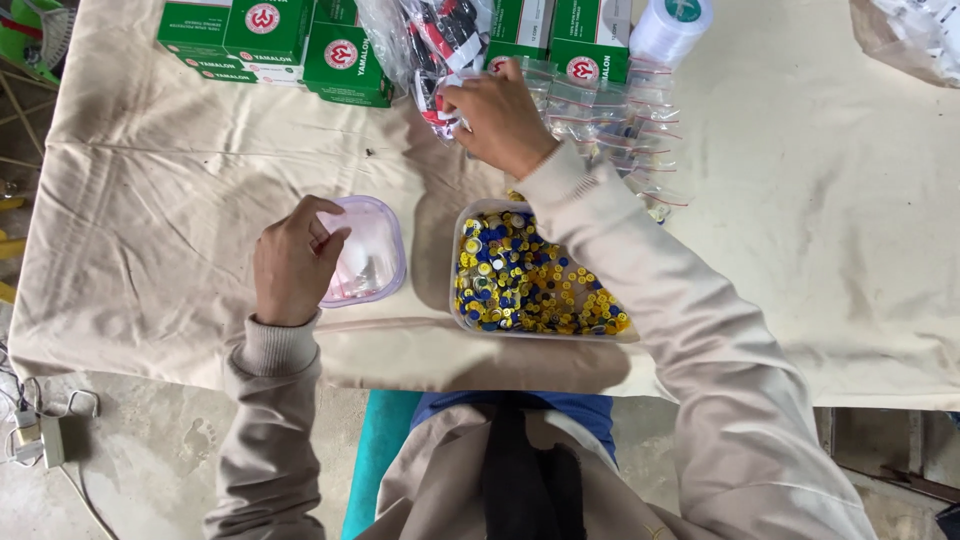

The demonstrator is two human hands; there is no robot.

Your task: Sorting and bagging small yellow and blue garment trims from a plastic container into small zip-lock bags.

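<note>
My left hand (292,262) rests at the near left side of a small clear lidded tub (375,250), fingers curled against its rim, holding a small clear bag over it. My right hand (500,115) reaches far across the table and grips a clear plastic bag of red and black parts (440,40). Under my right forearm stands a clear rectangular tub (470,225) full of small blue and yellow round pieces (520,285). A spread of small clear zip bags (630,135) lies just right of my right hand.
Green and white cartons (270,40) are stacked along the far edge, more cartons (580,40) and a white thread spool (670,25) to their right. A crumpled plastic bag (915,35) lies at the far right corner. A beige cloth (170,210) covers the table.
</note>
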